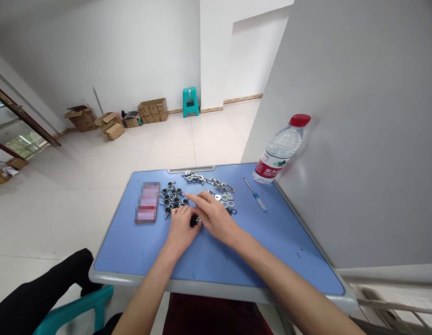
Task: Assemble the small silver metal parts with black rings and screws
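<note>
Over the middle of the blue table (222, 260), my left hand (182, 225) and my right hand (216, 216) meet with bent fingers. Between them is a small black and metal part (194, 220), mostly covered by the fingers; its kind I cannot make out. Just beyond my left hand lies a group of black round parts with metal stems (173, 191). Flat metal plates with holes (227, 197) lie beside my right hand, partly hidden by it. Farther back are a row of small metal pieces (195, 177) and several elongated metal loops (221, 184).
A phone (148, 201) lies at the table's left. To the right are a screwdriver (255, 195) and a water bottle with a red cap (280, 151), close to a grey panel. Cardboard boxes (153, 110) and a teal stool (190, 101) stand by the far wall. A person's leg (44, 284) shows lower left.
</note>
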### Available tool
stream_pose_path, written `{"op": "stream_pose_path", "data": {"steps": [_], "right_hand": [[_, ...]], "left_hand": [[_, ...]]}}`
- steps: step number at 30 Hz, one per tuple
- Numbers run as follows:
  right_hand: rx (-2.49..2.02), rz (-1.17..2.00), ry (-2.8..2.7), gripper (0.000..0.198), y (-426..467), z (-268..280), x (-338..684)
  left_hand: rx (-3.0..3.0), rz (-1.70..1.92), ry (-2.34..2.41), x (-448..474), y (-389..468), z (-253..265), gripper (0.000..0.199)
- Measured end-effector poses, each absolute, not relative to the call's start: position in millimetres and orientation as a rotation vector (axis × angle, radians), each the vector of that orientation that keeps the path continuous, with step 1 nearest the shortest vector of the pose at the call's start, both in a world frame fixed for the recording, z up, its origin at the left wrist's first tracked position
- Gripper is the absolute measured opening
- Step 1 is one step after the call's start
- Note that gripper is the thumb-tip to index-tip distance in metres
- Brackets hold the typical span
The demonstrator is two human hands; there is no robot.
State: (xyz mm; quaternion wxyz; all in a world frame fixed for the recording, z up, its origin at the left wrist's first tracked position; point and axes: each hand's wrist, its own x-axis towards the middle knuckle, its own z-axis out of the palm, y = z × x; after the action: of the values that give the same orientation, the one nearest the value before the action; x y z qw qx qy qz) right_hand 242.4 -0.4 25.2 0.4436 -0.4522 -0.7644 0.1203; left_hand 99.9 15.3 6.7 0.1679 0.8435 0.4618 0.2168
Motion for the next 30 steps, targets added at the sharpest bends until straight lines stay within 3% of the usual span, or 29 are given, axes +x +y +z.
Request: {"op": "stream_pose_path", "data": {"steps": [4,12,20,30], "right_hand": [[-1.067,0.419,-1.831,0.049,-0.4,27.0,243.4],[-1.129,0.498,-1.889,0.033,-4.1,33.7,243.1],[-1.074,0.564,-1.87,0.041,-1.1,32.2,247.5],[-1.168,0.547,-1.61,0.028,-2.0,45.6,257.1]], "left_hand": [[2.397,0.618,1.318,99.9,15.8,5.3,0.007],[2.393,0.641,1.301,100.4,15.7,5.0,0.008],[2.404,0.599,1.319,99.7,15.4,4.6,0.006],[2.38,0.607,1.309,100.0,13.7,10.3,0.009]]}}
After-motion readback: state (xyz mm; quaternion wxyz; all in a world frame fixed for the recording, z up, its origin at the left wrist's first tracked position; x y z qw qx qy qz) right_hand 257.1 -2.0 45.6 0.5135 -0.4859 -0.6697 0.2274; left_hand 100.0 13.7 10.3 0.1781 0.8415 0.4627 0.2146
